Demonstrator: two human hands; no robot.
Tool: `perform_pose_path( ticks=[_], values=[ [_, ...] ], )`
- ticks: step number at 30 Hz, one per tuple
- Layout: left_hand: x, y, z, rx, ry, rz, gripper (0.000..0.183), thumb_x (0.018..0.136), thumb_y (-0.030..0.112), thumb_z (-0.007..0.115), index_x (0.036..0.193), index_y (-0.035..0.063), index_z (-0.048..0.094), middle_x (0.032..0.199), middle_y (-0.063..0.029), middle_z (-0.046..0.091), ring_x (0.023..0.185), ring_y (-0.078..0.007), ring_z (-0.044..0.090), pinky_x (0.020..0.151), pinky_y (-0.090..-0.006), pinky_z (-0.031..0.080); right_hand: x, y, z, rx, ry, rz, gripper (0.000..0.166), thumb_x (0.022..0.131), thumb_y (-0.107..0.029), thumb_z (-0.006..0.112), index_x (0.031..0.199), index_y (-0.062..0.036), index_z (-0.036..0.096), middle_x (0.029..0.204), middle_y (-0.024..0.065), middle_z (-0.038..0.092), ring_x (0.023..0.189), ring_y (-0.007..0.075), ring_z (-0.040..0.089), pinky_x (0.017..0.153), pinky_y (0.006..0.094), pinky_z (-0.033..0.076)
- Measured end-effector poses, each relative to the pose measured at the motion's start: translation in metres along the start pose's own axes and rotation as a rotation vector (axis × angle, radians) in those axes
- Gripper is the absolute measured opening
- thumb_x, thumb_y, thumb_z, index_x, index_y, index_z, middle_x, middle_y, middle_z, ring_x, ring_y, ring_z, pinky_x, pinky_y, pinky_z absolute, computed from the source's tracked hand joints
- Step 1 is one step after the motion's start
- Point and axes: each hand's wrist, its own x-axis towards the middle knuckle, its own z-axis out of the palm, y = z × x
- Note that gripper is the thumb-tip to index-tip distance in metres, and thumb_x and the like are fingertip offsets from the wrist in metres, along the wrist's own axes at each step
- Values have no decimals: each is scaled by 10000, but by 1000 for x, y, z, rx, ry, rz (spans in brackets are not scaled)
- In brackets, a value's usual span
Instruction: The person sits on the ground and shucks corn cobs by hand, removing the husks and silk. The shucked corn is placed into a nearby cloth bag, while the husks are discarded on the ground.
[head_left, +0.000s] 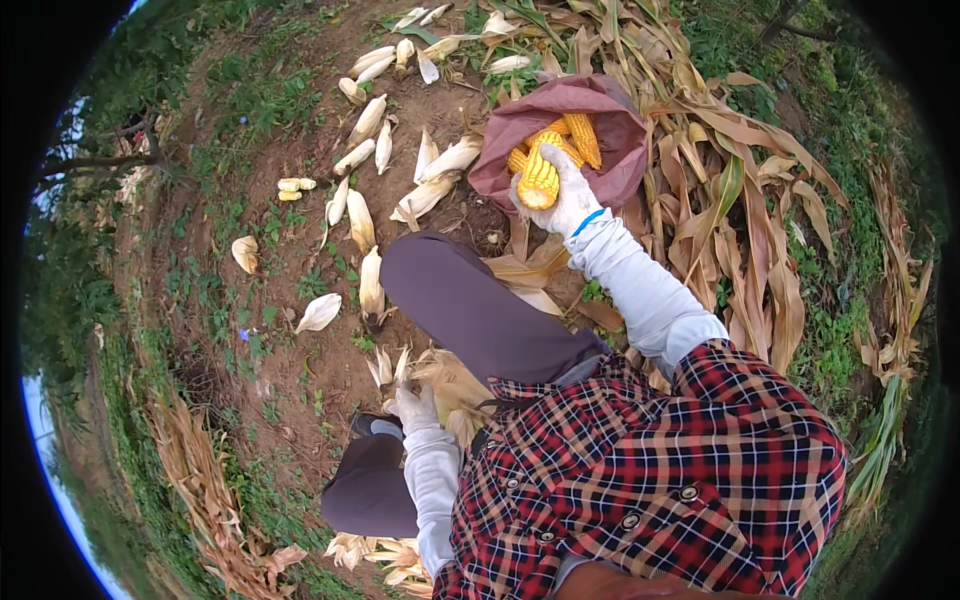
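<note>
My right hand, in a white glove with a blue band at the wrist, grips a husked yellow ear of corn. It holds the ear over the mouth of an open maroon woven sack. Inside the sack lie several more bare yellow ears. Lower down, beside my bent leg, my gloved left hand is closed around the base of a dry corn husk with its tips spread. The glove hides part of that husk. More loose husk leaves lie beside this hand.
Several ears in pale husks are scattered on the bare soil. Small peeled cobs lie farther left. Dry cornstalks are heaped against the sack's right side. My knee stands between my hands. Another stalk pile lies lower left.
</note>
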Motion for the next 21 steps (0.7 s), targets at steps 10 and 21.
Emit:
perform_pose_path(
  ticks=[10,21],
  values=[
    [2,-7,11,-139,-24,-48,543,858,291,713,1270,-38,579,1231,-267,626,1163,-394,594,1012,-436,457,128,-129,-46,-2051,200,-103,792,723,-259,755,1429,-32,476,1236,162,642,1057,275,645,876,359,519],
    [15,8,20,-167,-105,-144,509,859,296,716,1249,-9,600,1221,-216,646,1185,-361,589,1011,-430,469,160,-150,-100,-2636,214,-608,598,873,-300,612,1406,-39,536,1405,211,553,1350,326,480,1163,377,341]
  ],
)
